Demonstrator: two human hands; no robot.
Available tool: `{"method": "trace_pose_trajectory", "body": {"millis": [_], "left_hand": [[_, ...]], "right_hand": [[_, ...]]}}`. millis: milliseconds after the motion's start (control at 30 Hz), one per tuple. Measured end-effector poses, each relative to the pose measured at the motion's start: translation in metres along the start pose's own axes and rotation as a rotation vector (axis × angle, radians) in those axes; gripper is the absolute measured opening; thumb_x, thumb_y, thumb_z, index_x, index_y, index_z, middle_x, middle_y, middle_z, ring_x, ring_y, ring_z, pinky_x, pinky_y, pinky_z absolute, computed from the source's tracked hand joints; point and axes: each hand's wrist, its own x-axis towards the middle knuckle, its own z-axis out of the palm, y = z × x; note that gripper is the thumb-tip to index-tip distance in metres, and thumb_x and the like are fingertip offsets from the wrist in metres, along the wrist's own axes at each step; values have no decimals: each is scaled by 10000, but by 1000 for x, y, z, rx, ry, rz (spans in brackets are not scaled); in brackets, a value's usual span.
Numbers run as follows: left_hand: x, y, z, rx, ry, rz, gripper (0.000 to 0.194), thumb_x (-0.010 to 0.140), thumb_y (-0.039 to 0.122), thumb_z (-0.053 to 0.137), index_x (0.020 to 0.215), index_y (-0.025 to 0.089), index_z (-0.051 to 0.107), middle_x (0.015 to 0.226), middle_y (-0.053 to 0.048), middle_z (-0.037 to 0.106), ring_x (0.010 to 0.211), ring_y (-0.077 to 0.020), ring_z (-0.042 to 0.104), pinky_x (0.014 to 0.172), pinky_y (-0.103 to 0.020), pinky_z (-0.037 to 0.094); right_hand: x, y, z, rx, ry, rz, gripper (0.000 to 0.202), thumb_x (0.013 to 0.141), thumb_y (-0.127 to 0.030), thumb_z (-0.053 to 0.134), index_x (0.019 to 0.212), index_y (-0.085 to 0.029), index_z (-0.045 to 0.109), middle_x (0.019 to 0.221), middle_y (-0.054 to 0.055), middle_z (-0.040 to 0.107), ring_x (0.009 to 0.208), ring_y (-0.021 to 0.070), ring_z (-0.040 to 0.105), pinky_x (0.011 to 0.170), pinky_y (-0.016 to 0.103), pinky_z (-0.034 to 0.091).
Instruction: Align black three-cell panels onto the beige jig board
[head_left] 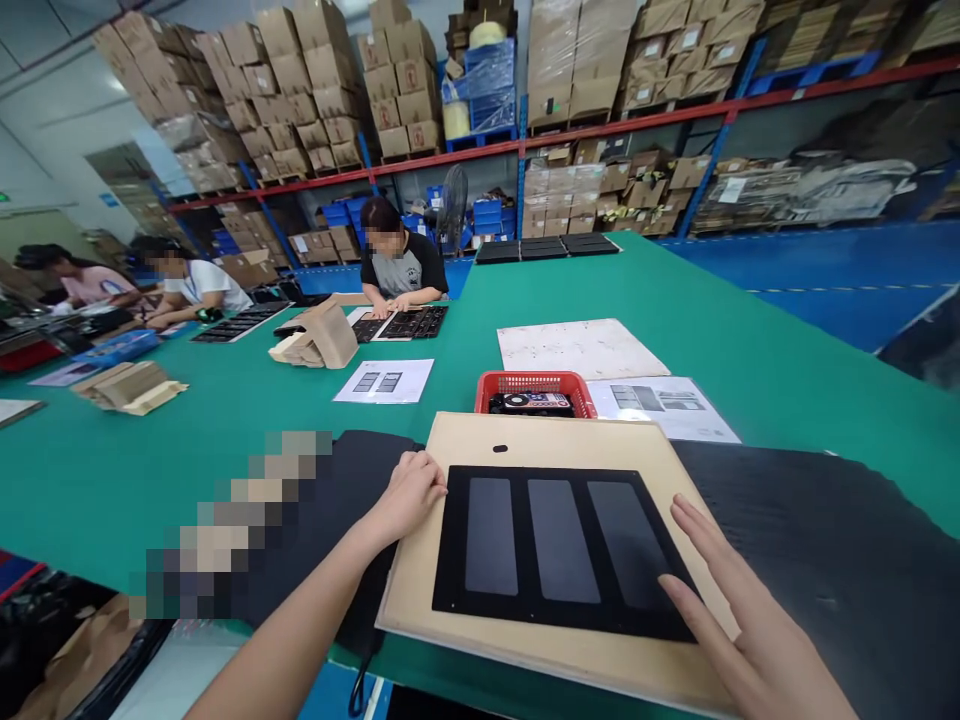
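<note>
A flat black panel [523, 550] with three greyish rectangular windows lies on a cream-coloured board [592, 437] in front of me. At the panel's upper left corner is my left hand [409, 492], its fingers curled together; what they hold, if anything, is hidden. My right hand [739, 600] is open beside the panel's right edge, thumb and fingers apart, with the thumb over the lower right part. A small dark oval piece [500, 449] lies on the board above the panel.
Behind the board stands a red basket [536, 381] with dark items and a labelled tape roll. Printed sheets [385, 381] and a white board [577, 347] lie on the green table [690, 300]. Black mats [825, 540] flank the board. A co-worker [403, 260] handles black panels opposite.
</note>
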Motion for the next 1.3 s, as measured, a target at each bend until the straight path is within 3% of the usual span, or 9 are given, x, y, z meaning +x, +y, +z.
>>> {"method": "trace_pose_trajectory", "body": {"millis": [133,333,533,667,800,967,1067,1200,1300], "left_hand": [[3,4,-3,110,-79,93,176,915,177,404,817,192,549,879,-53,595,886,-220,497,811,-350,420],[2,18,-13,222,-125,141,259,910,110,335,788,189,549,871,-76,587,888,-234,496,801,-351,408],[-42,29,-22,243,-183,166,277,887,108,348,732,198,559,838,-60,589,825,-224,545,723,-349,438],[-83,47,5,222,-26,132,248,927,252,400,1051,191,605,1219,-107,586,1256,-306,444,995,-472,407],[-116,81,55,119,-46,308,749,887,427,515,1488,188,138,1500,-111,329,1374,-298,298,1074,-452,392],[-127,104,88,179,39,291,784,837,-10,275,1459,145,-177,1507,-135,257,1378,-271,234,1076,-441,397],[-124,97,78,144,20,304,837,770,-54,252,1461,169,-164,1518,-113,214,1378,-258,223,1088,-442,378],[-116,76,38,-11,-85,329,902,727,-27,320,1477,252,-96,1535,-35,162,1376,-249,234,1082,-445,372],[-108,61,-2,-153,-157,271,787,802,22,337,1482,342,103,1511,40,247,1359,-233,286,1041,-402,418]], "right_hand": [[-9,10,-3,-4,-30,49,540,943,-454,389,1450,-297,288,1457,34,379,1274,293,420,927,417,521],[-7,11,-5,14,-142,73,465,936,-495,375,1296,-245,529,1322,54,539,1174,274,534,904,399,535],[-5,10,-7,14,-366,108,454,932,-518,364,1253,-286,588,1235,30,604,1092,285,594,787,398,587],[-7,14,-5,-10,-368,109,499,929,-564,315,1250,-297,589,1228,20,610,1160,295,543,807,416,578],[-6,17,0,-17,-374,89,518,925,-587,311,1261,-294,575,1264,21,587,1155,292,548,839,434,563],[-4,15,0,-5,-433,67,520,938,-548,327,1319,-254,524,1330,53,531,1201,278,510,916,426,521],[-2,18,-11,1,-556,76,546,918,-555,401,1397,-295,426,1412,36,437,1293,305,385,939,442,502],[4,31,-29,-11,-643,42,695,826,-535,594,1440,-356,323,1482,0,321,1366,340,187,1010,534,413],[14,41,-34,72,-548,-112,483,880,-393,554,1352,-344,467,1407,10,452,1326,294,338,1076,548,322]]}}
